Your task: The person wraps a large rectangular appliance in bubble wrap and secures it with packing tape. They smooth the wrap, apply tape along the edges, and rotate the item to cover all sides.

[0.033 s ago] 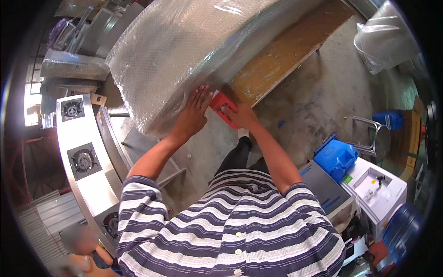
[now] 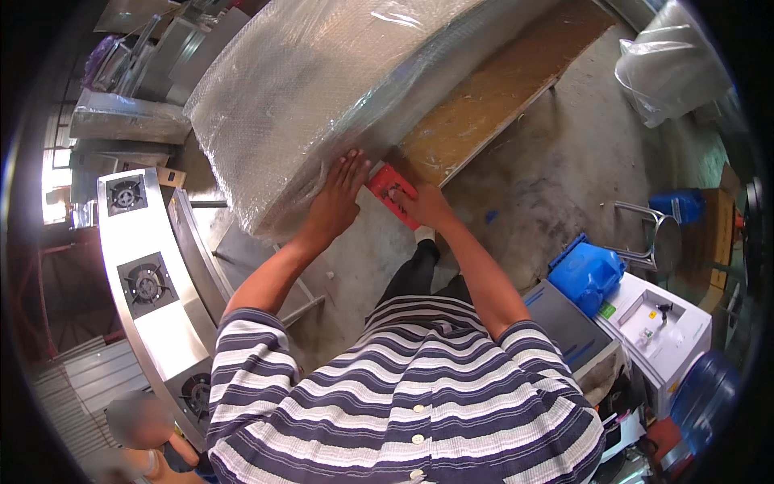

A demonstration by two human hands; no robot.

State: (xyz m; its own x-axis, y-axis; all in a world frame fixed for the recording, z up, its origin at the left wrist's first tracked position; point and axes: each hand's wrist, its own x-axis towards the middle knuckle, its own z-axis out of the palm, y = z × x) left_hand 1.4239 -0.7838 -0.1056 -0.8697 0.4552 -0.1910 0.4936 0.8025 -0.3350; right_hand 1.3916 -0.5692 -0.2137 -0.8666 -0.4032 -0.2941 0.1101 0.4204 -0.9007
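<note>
Bare concrete floor (image 2: 516,202) and a cluttered workshop surround a wooden bench (image 2: 492,97) that carries a large bundle wrapped in bubble wrap (image 2: 322,89). On the near corner of that bundle the left hand (image 2: 337,202) lies flat, its fingers (image 2: 351,168) straight and close together, pressed against the plastic. Just right of them the right hand (image 2: 421,206) is curled around a red tape dispenser (image 2: 389,187), fingers bent over its body and holding it at the bundle's lower edge, where the wrap meets the bench. Whether the dispenser's front end touches the wrap cannot be told. The bundle looks bulky and probably heavy; its skin is soft, slick and yielding, so a flat palm seems to steady it better than a pinch, and lifting would likely need hold under the bottom edge or at the corners. The dispenser looks stiff and light, easily held in one fist by its body. Farther left of the fingers stands a long steel stove (image 2: 141,266) with round burners. Farther right, past the striped shirt (image 2: 403,387), sit a blue plastic container (image 2: 587,274), a white machine (image 2: 661,323) and a metal stool (image 2: 657,234).
</note>
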